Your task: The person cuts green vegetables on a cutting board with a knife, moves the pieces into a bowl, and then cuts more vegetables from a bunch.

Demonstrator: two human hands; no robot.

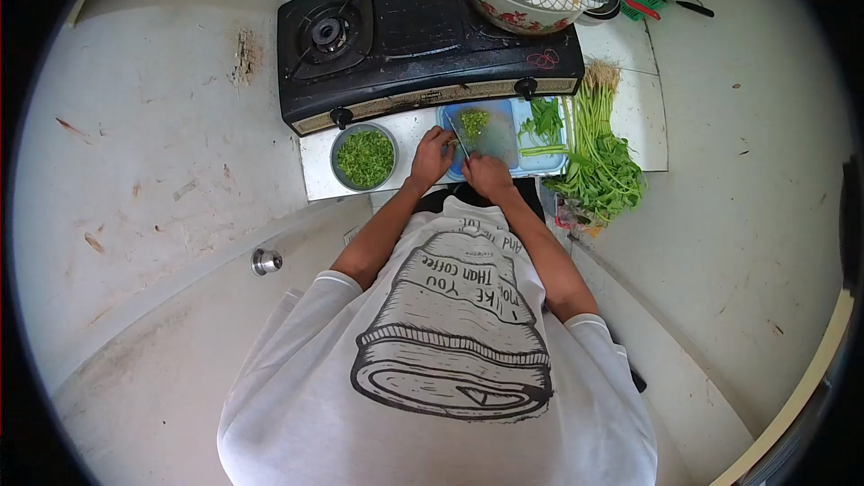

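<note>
Near the frame's centre, the right hand [488, 176] is holding a knife [458, 133] in a closed grip; the left hand [434, 155] is curling beside the blade, its hold unclear. Tucked fingertips and short, even strokes would suit this cutting. Chopped greens [472, 121] are lying on the blue board [503, 149], before the stove [417, 27] at upper centre.

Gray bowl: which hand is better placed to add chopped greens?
Left, I'd judge: the left hand is nearer the gray bowl, while the right hand holds the knife.
</note>
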